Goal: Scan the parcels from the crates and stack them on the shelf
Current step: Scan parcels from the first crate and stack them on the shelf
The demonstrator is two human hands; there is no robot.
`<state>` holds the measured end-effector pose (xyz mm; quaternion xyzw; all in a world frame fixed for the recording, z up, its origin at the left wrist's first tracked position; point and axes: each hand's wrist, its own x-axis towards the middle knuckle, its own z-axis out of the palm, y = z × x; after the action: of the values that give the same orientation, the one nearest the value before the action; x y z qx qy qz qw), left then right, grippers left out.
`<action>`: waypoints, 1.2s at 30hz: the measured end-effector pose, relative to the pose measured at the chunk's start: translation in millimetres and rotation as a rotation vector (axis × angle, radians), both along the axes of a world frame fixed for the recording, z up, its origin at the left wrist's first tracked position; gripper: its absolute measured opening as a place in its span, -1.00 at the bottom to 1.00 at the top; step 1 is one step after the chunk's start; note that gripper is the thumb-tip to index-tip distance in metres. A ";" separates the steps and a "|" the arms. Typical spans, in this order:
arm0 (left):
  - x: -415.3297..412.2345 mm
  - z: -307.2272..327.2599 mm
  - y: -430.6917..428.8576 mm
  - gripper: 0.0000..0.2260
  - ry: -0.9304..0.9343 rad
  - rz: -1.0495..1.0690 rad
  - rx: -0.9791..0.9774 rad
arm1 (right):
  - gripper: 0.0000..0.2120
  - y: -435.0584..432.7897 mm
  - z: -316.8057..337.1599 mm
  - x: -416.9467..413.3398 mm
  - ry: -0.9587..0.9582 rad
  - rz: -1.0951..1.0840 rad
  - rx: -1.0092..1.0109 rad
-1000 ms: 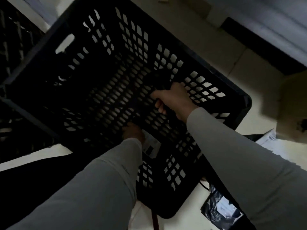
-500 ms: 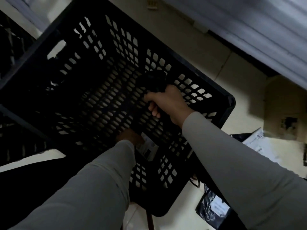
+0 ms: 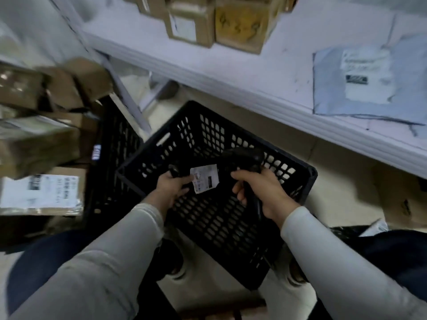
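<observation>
A black perforated crate (image 3: 231, 225) sits on the floor in front of me. Above it my left hand (image 3: 172, 187) grips a small dark parcel with a white label (image 3: 204, 179). My right hand (image 3: 261, 192) grips a black handheld scanner (image 3: 245, 158), whose head is right beside the label. The white shelf (image 3: 231, 86) runs across the top right. On it stand cardboard boxes (image 3: 191, 21) and a grey mailer bag (image 3: 369, 77).
A second black crate (image 3: 111, 158) stands to the left, with cardboard boxes (image 3: 39, 188) piled over and beside it. Another brown box (image 3: 402, 199) sits on the floor under the shelf at right. Dark bags (image 3: 353, 229) lie near my right knee.
My view has risen away from the crate and the scene is brighter. My left hand has lifted the labelled parcel out of the crate's bottom, up to the scanner in my right hand.
</observation>
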<state>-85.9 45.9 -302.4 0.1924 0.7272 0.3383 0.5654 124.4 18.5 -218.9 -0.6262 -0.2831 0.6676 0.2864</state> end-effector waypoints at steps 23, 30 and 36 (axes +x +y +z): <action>-33.8 213.9 -6.9 -0.88 0.207 -0.284 0.447 | -0.89 -84.9 124.8 13.3 -0.204 0.289 0.493; -35.3 244.7 -0.2 -0.87 0.311 -0.405 0.439 | -0.87 -87.7 140.1 12.6 -0.212 0.318 0.573; -28.7 254.5 -1.6 -0.90 0.375 -0.446 0.426 | -0.82 -90.4 150.4 15.7 -0.261 0.337 0.643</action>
<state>-114.6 44.3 -47.9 0.5186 0.6717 0.3093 0.4291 140.1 -71.9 -68.6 -0.5289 -0.6111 0.4969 0.3160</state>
